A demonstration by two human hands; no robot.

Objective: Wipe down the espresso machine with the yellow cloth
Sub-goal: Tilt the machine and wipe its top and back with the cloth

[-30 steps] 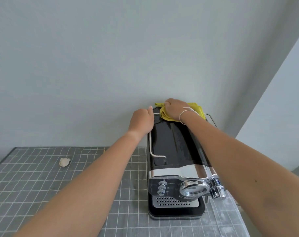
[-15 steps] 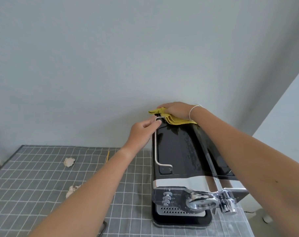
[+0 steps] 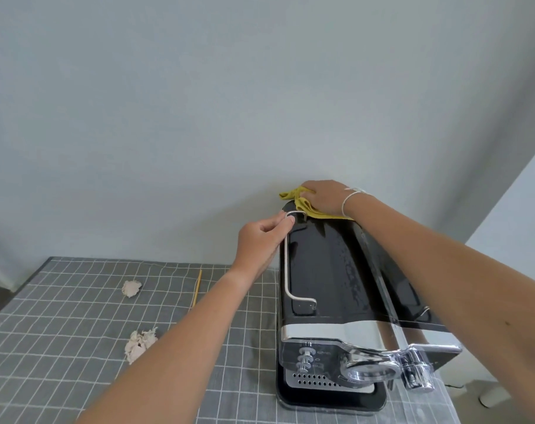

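A black and chrome espresso machine (image 3: 327,276) stands on the grey checked tablecloth (image 3: 61,332), its back close to the wall. My right hand (image 3: 326,197) presses the yellow cloth (image 3: 300,203) flat on the far end of the machine's glossy top. The cloth's corner sticks out to the left past my fingers. My left hand (image 3: 264,238) pinches the far end of the thin metal rail (image 3: 287,270) that runs along the top's left edge. The chrome portafilter and control knobs face me at the near end.
Two crumpled scraps of paper (image 3: 131,288) (image 3: 139,344) lie on the cloth left of my arm. A thin yellow stick (image 3: 196,287) lies near the back. The wall stands directly behind the machine. The table's right edge runs just past the machine.
The view has shifted left, showing more of the table. My right hand with the cloth stayed at the machine's far end. My left hand went from a fist by the rail to pinching the rail's end.
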